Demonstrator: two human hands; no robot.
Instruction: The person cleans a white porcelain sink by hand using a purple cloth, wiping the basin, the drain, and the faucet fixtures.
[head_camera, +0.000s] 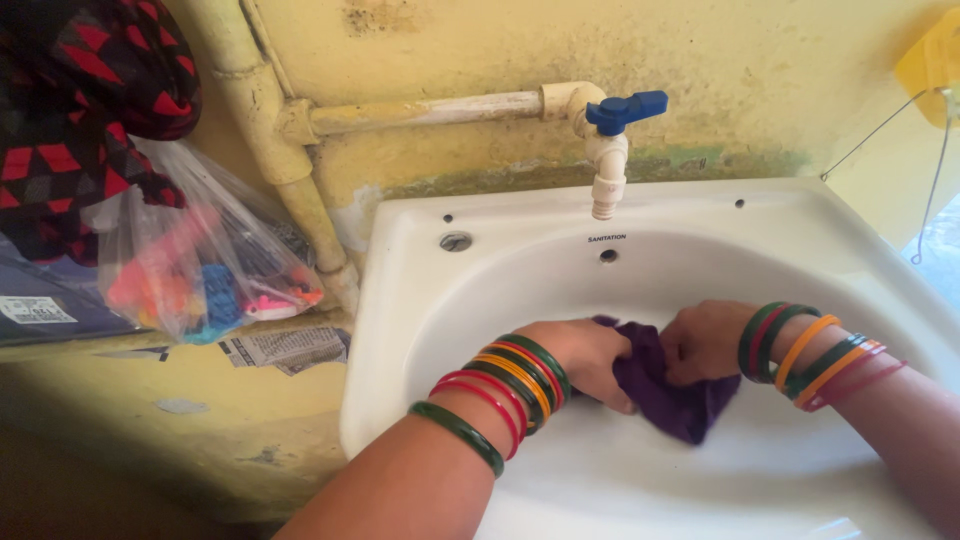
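Note:
A small purple cloth lies bunched in the bowl of a white wash basin. My left hand grips its left side and my right hand grips its right side, fingers closed into the fabric. Both wrists carry several green, red and orange bangles. Most of the cloth's upper part is hidden under my fingers.
A white tap with a blue handle sticks out of the yellow wall above the basin. Pale pipes run down at the left. A clear plastic bag of colourful items and a red-black patterned cloth hang at the left.

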